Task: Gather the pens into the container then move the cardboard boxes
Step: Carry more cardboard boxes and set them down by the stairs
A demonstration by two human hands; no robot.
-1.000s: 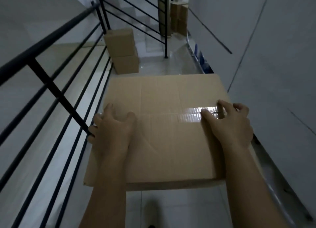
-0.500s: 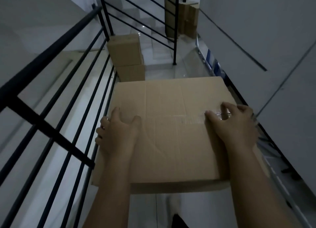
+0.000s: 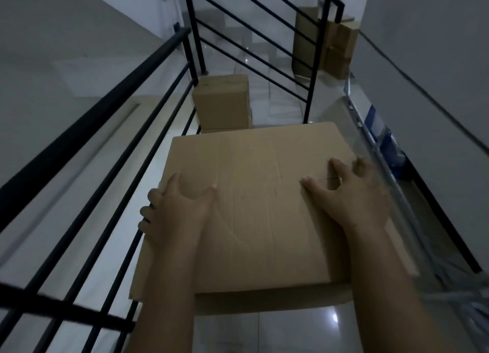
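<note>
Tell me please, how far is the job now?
Pens and container are not in view, so that step cannot be judged. In hand: both the left hand and the right hand grip a large cardboard box beside the railing. Boxes already stand on the landing ahead; where this one goes is not shown.

The light was dim. A black metal railing [image 3: 111, 130] ran along the left of a narrow landing, its bars slanting toward a second railing [image 3: 315, 61] ahead. The glossy pale tiled floor [image 3: 285, 331] caught a small glare — plain grey walls [image 3: 423, 48] rose on the right.
</note>
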